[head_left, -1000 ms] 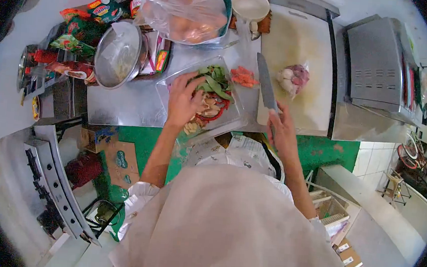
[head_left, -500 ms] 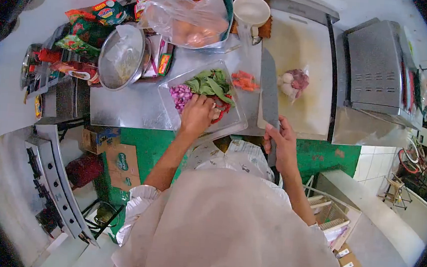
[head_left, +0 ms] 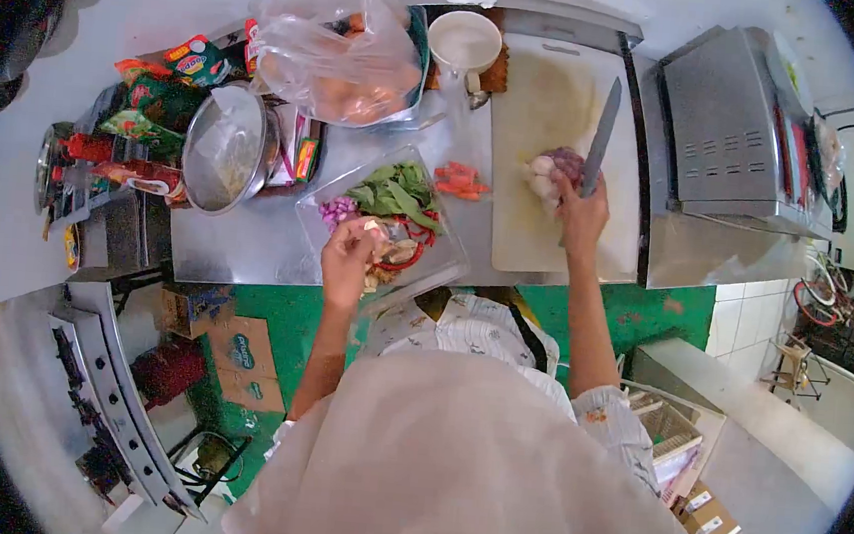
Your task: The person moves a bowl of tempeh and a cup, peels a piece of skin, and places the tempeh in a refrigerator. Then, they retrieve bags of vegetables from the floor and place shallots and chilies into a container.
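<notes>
My right hand [head_left: 584, 209] grips a large kitchen knife [head_left: 605, 130], its blade pointing up and away. Its fingers also touch a small clear bag of garlic and shallots [head_left: 553, 167] lying on the white cutting board [head_left: 519, 239]. My left hand [head_left: 348, 246] is closed at the fingertips on a small pale pinkish piece [head_left: 376, 229], too small to name. That hand hovers over a clear plastic tray [head_left: 455, 254]. Inside the tray are green leaves [head_left: 393, 194], peeled shallots [head_left: 335, 212], red chilies [head_left: 410, 256] and some pale brown pieces.
Orange-red chunks [head_left: 461, 180] lie between tray and board. Behind stand a white mug [head_left: 465, 41] and a plastic bag of eggs [head_left: 336, 79]. A metal bowl [head_left: 225, 151] and food packets [head_left: 164, 106] are at left. A grey metal appliance [head_left: 749, 132] stands right of the board.
My right hand has moved up and forward from the counter edge with the knife, reaching the bag. My left hand has lifted out of the tray's contents and shifted left. The view has shifted slightly.
</notes>
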`<state>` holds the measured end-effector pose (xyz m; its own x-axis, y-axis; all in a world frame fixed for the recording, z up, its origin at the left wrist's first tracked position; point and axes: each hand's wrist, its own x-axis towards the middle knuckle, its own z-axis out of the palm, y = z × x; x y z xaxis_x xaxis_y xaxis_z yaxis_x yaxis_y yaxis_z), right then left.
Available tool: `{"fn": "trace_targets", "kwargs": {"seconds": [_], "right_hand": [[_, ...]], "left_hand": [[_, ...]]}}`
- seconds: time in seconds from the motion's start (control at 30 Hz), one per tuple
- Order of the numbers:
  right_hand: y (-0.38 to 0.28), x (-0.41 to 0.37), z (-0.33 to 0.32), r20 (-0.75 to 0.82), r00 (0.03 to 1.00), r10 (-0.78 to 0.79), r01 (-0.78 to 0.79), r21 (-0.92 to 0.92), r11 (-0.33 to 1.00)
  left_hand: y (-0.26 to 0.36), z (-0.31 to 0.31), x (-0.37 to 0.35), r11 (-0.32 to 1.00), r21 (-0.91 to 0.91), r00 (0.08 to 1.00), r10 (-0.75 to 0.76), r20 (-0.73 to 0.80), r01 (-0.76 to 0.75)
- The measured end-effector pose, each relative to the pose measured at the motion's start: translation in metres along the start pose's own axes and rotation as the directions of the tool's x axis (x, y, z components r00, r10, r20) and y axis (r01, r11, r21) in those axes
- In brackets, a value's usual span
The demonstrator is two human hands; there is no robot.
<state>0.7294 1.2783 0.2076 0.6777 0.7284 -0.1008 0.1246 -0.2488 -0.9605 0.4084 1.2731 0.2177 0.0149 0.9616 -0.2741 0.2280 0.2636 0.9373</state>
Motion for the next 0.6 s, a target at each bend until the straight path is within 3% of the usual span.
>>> {"fn": "trace_targets", "kwargs": {"seconds": [0.07, 0.13, 0.2, 0.23, 0.27, 0.33, 0.47, 0.53, 0.6], "right_hand": [[0.0, 0.005, 0.012, -0.007, 1.0, 0.019, -0.02, -0.097, 0.995], [0.016, 0.015, 0.027, -0.016, 0.999, 0.038, -0.04, -0.196, 0.98], [0.034, 0.023, 0.049, -0.048, 0.914, -0.403, 0.361, -0.355, 0.862], [0.029, 0.022, 0.053, 0.02, 0.996, -0.09, 0.093, -0.25, 0.964], [0.023, 0.022, 0.056, 0.024, 0.996, -0.091, 0.094, -0.249, 0.964], [0.013, 0.022, 0.06, 0.183, 0.983, 0.019, 0.021, -0.214, 0.977], [0.028, 0.021, 0.049, 0.038, 0.997, -0.069, 0.074, -0.152, 0.986], [0.015, 0.007, 0.018, 0.03, 0.985, -0.172, 0.16, -0.543, 0.825], [0.018, -0.001, -0.004, 0.048, 0.989, -0.142, 0.145, -0.538, 0.83]], "left_hand": [[-0.002, 0.003, -0.004, 0.924, -0.346, 0.983, -0.183, -0.022, 0.164], [0.005, 0.006, -0.009, 0.906, -0.376, 0.977, -0.211, -0.007, 0.193], [0.011, 0.01, -0.012, 0.886, -0.409, 0.971, -0.24, 0.004, 0.22], [0.013, 0.012, -0.014, 0.851, -0.465, 0.966, -0.258, 0.033, 0.243], [0.014, 0.013, -0.015, 0.813, -0.517, 0.96, -0.274, 0.062, 0.266], [0.013, 0.016, -0.014, 0.793, -0.547, 0.958, -0.28, 0.063, 0.268], [0.015, 0.02, -0.016, 0.802, -0.556, 0.97, -0.239, 0.036, 0.219], [0.015, 0.02, -0.018, 0.815, -0.538, 0.968, -0.252, 0.004, 0.214], [0.012, 0.02, -0.018, 0.827, -0.522, 0.964, -0.263, -0.031, 0.209]]}}
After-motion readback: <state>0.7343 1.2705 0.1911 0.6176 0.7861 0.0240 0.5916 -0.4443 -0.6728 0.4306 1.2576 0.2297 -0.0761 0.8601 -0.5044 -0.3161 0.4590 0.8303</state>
